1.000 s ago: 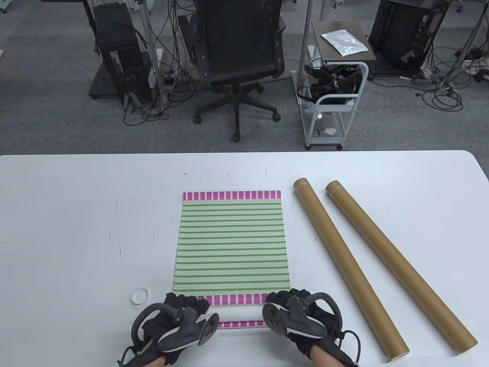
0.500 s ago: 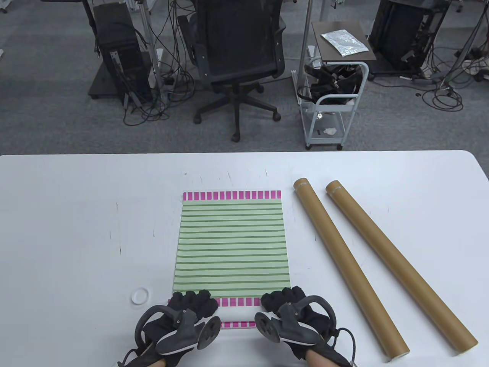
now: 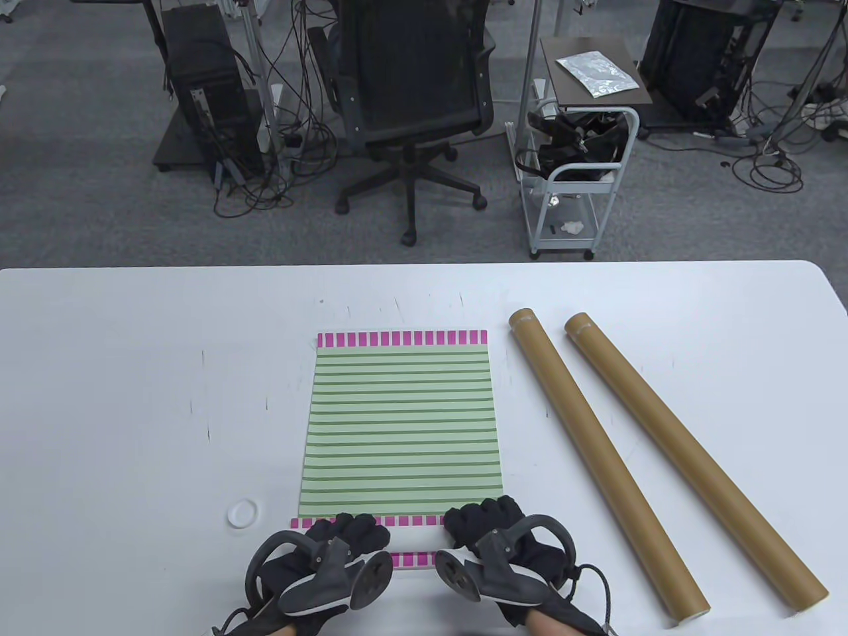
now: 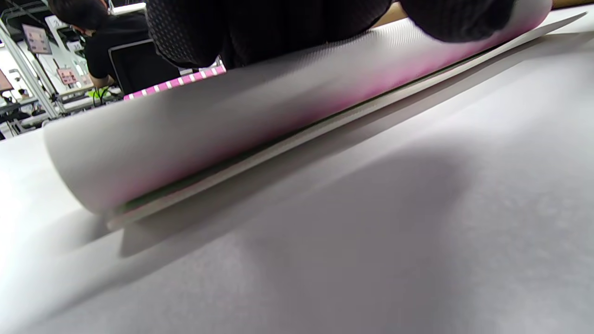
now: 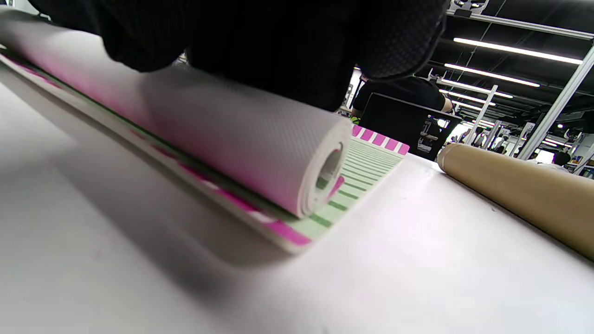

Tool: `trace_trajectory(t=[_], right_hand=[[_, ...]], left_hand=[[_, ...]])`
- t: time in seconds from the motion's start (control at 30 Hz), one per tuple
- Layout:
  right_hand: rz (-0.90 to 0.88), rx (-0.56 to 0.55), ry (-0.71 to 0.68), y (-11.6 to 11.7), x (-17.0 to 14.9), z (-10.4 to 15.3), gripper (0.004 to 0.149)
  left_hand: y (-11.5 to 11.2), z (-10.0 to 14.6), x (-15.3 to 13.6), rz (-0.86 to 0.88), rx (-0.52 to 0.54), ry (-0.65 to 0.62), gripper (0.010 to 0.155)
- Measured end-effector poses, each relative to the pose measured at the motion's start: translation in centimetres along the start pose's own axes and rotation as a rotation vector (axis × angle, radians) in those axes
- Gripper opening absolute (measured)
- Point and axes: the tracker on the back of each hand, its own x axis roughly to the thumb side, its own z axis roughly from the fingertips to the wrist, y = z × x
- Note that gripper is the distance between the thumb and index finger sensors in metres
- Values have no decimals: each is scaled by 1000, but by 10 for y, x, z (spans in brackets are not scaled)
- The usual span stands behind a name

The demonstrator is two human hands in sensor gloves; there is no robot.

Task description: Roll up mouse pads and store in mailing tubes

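A green-striped mouse pad [image 3: 401, 424] with pink end bands lies flat mid-table. Its near end is curled into a roll [image 3: 411, 521], grey underside out. The roll rests on a second flat pad, whose pink near edge [image 3: 414, 560] shows between my hands. My left hand [image 3: 351, 530] and right hand [image 3: 483, 520] hold the roll, fingers curled over its top. The left wrist view shows the roll [image 4: 232, 125] under my fingers [image 4: 260, 28]. The right wrist view shows its open spiral end [image 5: 325, 171]. Two brown mailing tubes [image 3: 596, 457] [image 3: 689, 457] lie right of the pad.
A small white ring-shaped cap [image 3: 242, 513] lies left of my left hand. The nearer tube [image 5: 519, 195] lies close to the roll's right end. An office chair [image 3: 411, 99] and a cart [image 3: 576, 165] stand on the floor beyond the table's far edge.
Both hands have slid inward along the roll toward each other. The roll has crept slightly away from me over the pad's near pink band.
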Motion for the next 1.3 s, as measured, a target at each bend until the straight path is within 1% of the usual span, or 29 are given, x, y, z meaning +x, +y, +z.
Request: trace_trajectory(t=[0.1,0.17,0.27,0.33,0.47,0.53,0.6,0.67,0.77,0.83,0.93,1.1,1.17,1.3], right_hand=[[-36,34,18,3,-1,-2,58],[-27,42,15,3,-1,-3,60],[-13,63,23,6,-2,-4,64],[-31,79,37,8,-4,-6,65],[-72,94,58,13,-8,-9,65],[-69,102,65,16,-10,-11,66],[-61,111,72,18,-10,-13,67],[-39,116,75,20,-10,-15,67],[19,135,44,20,-8,-20,65],[40,163,29,19,-8,-25,66],[-10,201,39,18,-11,-29,66],[-23,182,48,21,-12,-30,65],[-37,196,51,21,-14,-32,64],[-62,195,55,23,-15,-32,65]], left_hand=[[-5,-3,-4,51,-36,-4,74],[-7,-4,-6,70,-50,-8,77],[-11,-10,-9,108,-98,6,79],[-12,-14,-12,142,-124,19,77],[-9,-25,-20,263,-122,99,71],[-6,-32,-21,253,-147,126,67],[-5,-39,-20,184,-122,151,63],[-6,-41,-20,166,-113,163,59],[-8,-45,-25,222,-121,185,54],[-9,-48,-28,279,-144,192,53],[-9,-49,-29,295,-157,192,54],[-6,-53,-30,263,-137,199,55],[-4,-55,-30,244,-138,207,54],[-6,-55,-31,279,-139,203,55]])
